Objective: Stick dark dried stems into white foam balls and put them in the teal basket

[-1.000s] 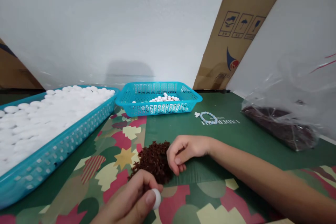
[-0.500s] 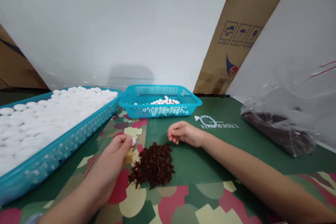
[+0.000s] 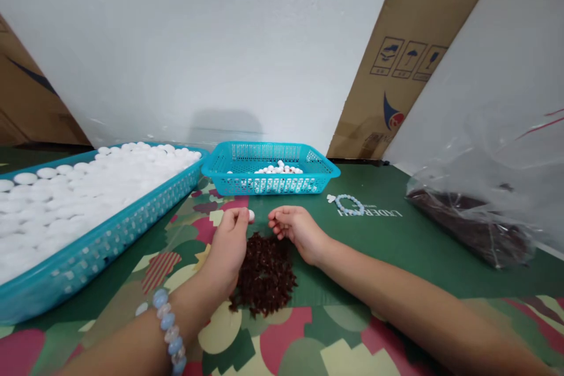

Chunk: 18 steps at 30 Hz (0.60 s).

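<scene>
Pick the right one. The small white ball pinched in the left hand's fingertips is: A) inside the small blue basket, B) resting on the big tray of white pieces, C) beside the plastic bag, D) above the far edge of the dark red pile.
D: the left hand pinches the white ball just over the far edge of the dark red pile, short of the small blue basket.

I count two blue baskets (image 3: 268,167), two bead bracelets (image 3: 350,204), one brown pile (image 3: 267,273), one plastic bag (image 3: 476,217), and two hands (image 3: 229,247).
</scene>
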Available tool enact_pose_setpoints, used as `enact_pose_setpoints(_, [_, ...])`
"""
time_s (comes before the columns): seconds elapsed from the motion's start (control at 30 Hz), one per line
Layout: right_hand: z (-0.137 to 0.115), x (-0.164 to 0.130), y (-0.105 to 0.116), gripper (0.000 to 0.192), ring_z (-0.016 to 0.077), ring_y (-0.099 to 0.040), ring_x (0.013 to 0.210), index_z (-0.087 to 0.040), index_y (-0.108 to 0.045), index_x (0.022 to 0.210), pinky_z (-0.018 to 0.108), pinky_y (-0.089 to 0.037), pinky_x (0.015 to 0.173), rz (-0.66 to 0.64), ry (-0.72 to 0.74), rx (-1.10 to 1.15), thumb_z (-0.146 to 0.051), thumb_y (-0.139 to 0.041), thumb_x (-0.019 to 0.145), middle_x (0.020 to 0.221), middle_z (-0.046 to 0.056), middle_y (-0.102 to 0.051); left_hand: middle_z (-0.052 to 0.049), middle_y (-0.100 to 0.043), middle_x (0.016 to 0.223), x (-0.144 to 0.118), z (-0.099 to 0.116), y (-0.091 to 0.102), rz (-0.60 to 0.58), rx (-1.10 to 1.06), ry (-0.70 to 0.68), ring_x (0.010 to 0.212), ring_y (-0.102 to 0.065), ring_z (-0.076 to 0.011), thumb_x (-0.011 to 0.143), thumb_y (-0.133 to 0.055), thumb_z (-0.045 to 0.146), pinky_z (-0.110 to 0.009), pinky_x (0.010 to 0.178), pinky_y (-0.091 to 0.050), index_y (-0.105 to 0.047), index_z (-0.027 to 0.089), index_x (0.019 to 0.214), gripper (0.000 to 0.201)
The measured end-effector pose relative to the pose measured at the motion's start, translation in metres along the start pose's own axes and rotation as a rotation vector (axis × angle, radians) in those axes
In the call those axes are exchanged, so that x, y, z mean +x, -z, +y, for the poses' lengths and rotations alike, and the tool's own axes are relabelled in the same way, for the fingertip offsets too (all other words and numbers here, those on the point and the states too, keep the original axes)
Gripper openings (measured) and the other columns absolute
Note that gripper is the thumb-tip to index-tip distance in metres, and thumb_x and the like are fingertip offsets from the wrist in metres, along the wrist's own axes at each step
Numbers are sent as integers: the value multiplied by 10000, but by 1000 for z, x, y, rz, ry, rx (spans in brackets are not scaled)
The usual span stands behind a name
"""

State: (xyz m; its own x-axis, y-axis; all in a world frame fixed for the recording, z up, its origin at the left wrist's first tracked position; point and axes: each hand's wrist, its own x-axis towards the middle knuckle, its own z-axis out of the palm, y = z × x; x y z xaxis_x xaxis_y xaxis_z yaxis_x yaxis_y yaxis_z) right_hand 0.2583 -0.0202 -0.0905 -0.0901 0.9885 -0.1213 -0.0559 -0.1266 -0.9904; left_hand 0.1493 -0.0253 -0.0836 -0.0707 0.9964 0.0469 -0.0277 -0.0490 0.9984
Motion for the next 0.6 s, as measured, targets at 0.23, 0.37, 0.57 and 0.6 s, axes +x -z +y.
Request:
enact_pose_setpoints(0.23, [-12,11,-8,130,89,-489,592,-92,-485,780,237,-421,530,8,76,-76,-188,-398,787,716,8,-496,13,-476,620,6,9,2,-81,-76,84,632,-477,-109,721,-405,197,-287,605,-385,-458,104,606,157])
enact_pose_setpoints(0.37, [-13,17,-15,119,104,-496,648,-100,-490,802,260,-424,574,-13,69,-129,-179,-403,784,768,19,-504,21,-468,599,9,10,0,-97,-80,92,601,-472,-100,720,-407,182,-276,592,-386,-456,103,594,157])
enact_pose_setpoints(0.57, [-12,8,-14,141,76,-483,543,-91,-485,778,222,-417,501,-34,11,-95,-194,-391,792,684,0,-497,25,-468,594,4,10,-2,-115,-74,106,559,-463,-90,724,-401,188,-266,578,-378,-453,105,589,167])
enact_pose_setpoints(0.6, [-12,6,-14,144,70,-476,522,-90,-485,768,214,-413,488,-35,4,-80,-194,-389,793,666,-6,-494,24,-468,592,3,10,-3,-122,-77,118,553,-463,-89,727,-395,190,-265,574,-380,-452,105,591,171])
